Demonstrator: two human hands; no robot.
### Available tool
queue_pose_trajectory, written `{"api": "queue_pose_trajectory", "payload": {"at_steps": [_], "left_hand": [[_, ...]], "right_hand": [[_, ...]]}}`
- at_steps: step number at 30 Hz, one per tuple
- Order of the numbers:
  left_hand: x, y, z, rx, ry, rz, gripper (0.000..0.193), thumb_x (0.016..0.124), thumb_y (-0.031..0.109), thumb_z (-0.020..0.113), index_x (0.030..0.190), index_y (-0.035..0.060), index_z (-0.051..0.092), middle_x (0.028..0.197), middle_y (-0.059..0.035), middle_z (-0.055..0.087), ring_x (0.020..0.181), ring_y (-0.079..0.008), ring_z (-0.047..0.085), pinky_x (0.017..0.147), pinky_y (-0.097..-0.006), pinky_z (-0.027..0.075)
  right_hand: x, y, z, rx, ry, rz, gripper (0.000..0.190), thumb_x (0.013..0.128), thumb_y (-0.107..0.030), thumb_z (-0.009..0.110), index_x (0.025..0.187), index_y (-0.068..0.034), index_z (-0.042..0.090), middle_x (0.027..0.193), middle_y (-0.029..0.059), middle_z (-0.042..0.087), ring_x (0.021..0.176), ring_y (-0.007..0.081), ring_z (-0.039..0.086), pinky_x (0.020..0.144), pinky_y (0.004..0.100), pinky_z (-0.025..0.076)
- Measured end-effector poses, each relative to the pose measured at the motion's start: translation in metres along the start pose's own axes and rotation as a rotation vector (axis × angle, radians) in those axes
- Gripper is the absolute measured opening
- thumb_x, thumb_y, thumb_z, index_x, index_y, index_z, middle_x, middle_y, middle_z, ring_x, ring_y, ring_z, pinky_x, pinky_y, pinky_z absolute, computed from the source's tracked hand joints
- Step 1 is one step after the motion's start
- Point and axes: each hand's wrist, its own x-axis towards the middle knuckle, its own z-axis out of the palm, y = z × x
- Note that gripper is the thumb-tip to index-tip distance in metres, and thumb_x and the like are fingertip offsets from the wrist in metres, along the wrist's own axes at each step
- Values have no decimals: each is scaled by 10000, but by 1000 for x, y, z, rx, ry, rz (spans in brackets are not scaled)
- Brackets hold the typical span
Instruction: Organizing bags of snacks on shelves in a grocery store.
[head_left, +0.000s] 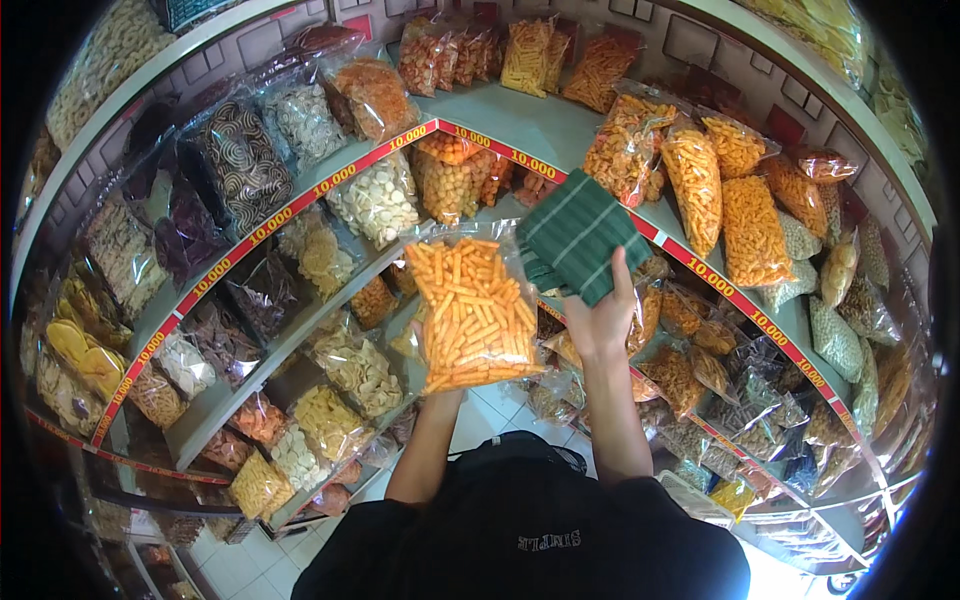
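A clear plastic bag of orange stick-shaped snacks (476, 319) is held up before my chest. Behind and under it is my left hand (448, 399), mostly hidden by the bag; only the wrist and a little of the hand show. My right hand (602, 322) grips a folded green cloth (583, 234) with pale stripes, thumb on its near face. The cloth is just right of the bag's upper corner, in front of the shelf edge.
Corner shelving curves around me, its upper shelf (502, 120) edged with a red price strip (330, 184). Bagged snacks fill several levels, including spiral crackers (244, 169) at left and orange snacks (754, 232) at right. A white plastic basket (694, 495) stands low at right. White floor tiles (480, 420) show below.
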Motion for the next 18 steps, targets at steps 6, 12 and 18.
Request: {"api": "queue_pose_trajectory", "payload": {"at_steps": [6,12,18], "left_hand": [[-4,-13,-13,-149,-121,-165,827,861,639,382,1418,35,290,1394,-193,396,1230,-355,447,1049,-486,353],[-11,-30,14,-27,7,-335,642,899,384,401,1392,-18,318,1325,-221,462,1191,-351,491,1038,-472,371],[-8,-42,1,234,234,-300,544,883,311,431,1307,-31,427,1226,-198,553,1086,-304,579,984,-433,437]], "right_hand": [[-27,18,-26,-1398,-299,-373,547,802,-260,637,1319,-149,496,1441,184,319,1368,371,213,1093,515,213],[-12,15,-38,-1692,-313,-257,463,880,-299,564,1337,-301,493,1518,169,189,1376,502,56,1067,638,146],[-16,35,-6,-1753,-497,-328,539,822,-306,621,1338,-355,472,1514,169,196,1350,535,102,1043,658,184]]}}
